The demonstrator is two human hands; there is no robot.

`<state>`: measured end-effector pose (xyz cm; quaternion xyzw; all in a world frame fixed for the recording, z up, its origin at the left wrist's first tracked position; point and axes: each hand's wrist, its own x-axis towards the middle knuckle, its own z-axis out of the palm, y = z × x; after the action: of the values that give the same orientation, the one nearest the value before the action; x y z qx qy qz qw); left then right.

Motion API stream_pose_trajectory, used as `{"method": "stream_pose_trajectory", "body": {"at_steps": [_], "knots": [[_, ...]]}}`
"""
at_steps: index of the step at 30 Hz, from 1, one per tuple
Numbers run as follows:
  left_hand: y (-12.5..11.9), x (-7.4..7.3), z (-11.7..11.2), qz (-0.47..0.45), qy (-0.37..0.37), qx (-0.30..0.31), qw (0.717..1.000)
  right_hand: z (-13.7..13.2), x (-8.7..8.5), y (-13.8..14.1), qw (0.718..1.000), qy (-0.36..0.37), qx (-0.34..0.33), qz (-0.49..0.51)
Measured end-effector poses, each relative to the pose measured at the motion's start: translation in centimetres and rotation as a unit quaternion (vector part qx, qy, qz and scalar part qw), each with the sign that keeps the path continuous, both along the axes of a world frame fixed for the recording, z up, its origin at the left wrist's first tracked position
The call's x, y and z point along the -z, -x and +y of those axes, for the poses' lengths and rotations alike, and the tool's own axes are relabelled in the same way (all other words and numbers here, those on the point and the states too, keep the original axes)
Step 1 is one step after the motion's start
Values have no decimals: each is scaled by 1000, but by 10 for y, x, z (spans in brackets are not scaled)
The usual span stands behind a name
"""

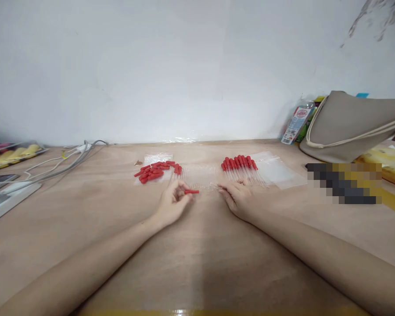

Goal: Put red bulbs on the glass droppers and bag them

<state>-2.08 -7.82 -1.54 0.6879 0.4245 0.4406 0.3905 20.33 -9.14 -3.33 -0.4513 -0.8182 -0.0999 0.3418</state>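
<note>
My left hand [174,202] pinches a red rubber dropper bulb [192,191], its narrow end pointing right. Opposite it, my right hand [238,197] has its fingers closed on the end of a thin clear glass tube [214,186], which is hard to see against the table. Between and behind the hands lies a row of bare glass tubes [199,175]. Finished-looking droppers with red bulbs [238,162] lie side by side behind my right hand. A heap of loose red bulbs [153,171] rests behind my left hand, with a few bulbs [177,168] on tubes beside it.
Clear plastic bags [276,169] lie flat behind my right hand. A grey-brown bag [345,127] and a labelled bottle [296,123] stand at back right. Cables [69,162] and a white power strip [13,202] occupy the left side. A wall closes off the back.
</note>
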Motion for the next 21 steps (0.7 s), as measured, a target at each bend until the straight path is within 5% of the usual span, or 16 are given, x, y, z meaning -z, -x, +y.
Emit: {"method": "stream_pose_trajectory", "body": {"at_steps": [5,21], "knots": [[-18,12,-3,-99,101,37,989,-5,-12,3,998,33,-26,-37],[-21,15,4,-76,76,65,992,0,-6,7,995,63,-69,-19]]}}
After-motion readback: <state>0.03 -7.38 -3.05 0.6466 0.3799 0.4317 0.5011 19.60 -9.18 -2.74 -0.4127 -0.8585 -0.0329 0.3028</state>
